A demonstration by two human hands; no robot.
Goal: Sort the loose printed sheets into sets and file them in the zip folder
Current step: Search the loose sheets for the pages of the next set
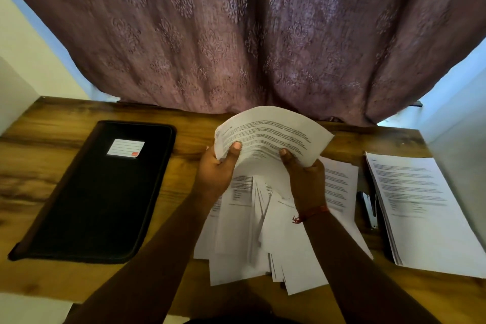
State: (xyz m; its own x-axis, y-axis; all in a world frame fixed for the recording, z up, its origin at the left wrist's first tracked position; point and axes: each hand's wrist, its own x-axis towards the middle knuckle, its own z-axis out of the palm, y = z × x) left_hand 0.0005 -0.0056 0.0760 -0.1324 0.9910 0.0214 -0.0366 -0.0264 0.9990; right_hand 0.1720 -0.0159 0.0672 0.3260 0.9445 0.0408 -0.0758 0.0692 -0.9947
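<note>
A bundle of printed sheets [273, 131] is held up above the middle of the wooden table [184, 123], bowed into an arch. My left hand [217, 168] grips its left lower edge, thumb on the printed face. My right hand [305, 176] grips the right lower edge the same way. Beneath my hands lies a loose, fanned-out pile of sheets [263, 244]. The black zip folder [105, 192] lies flat and closed at the left, with a white label on its cover. A neat stack of printed sheets [426, 208] sits at the right.
A stapler [369, 209] lies between the loose pile and the right stack. A purple patterned curtain [236, 34] hangs behind the table's far edge. Pale walls flank the table on both sides.
</note>
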